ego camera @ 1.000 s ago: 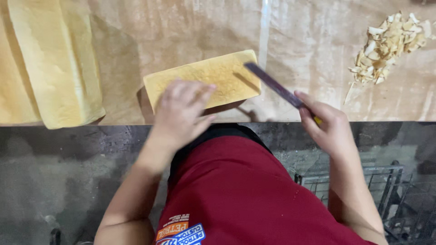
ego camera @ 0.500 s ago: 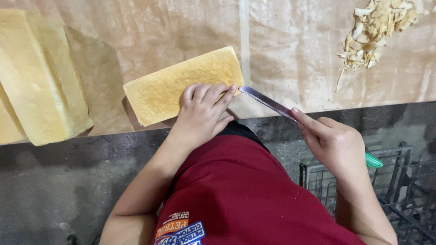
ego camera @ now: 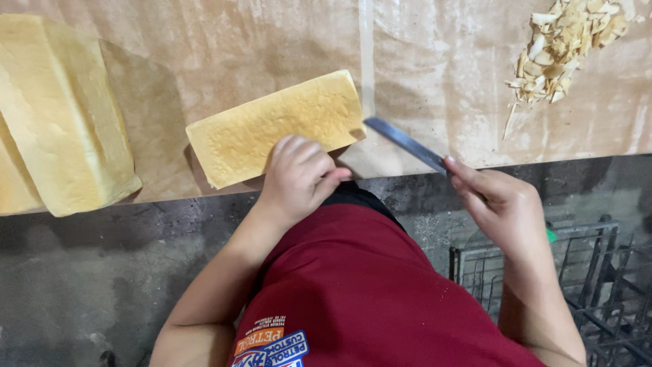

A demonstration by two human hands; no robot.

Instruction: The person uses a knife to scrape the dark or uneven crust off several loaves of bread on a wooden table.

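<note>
Two hands at a paper-covered bench [ego camera: 435, 75]. Change since half a second ago: the knife [ego camera: 406, 144] has drawn back from the loaf end, its tip now just beside the near right corner with a small gap between them; the left hand [ego camera: 299, 178] stays on the near edge of the loaf [ego camera: 272, 126] but has slid slightly toward the bench edge. Left hand: fingers curled and pressed against the loaf's near side, not closed round it. Right hand [ego camera: 502, 207]: fist pinched shut on the knife handle, forefinger laid along the blade's base; a sliver of green handle end shows behind the wrist. Loaf: pale yellow rectangular block, top crust trimmed, lying tilted near the front edge of the bench, centre of view. Further stock: two larger pale loaves [ego camera: 61, 115] at far left, partly cut off by the frame. Crust trimmings [ego camera: 564, 44], heaped at upper right, partly cut off. Red garment [ego camera: 367, 292] with an orange, blue and white printed patch at the lower edge, patch partly cut off. Wire rack [ego camera: 598, 285] at lower right, dim, contents hard to make out.
</note>
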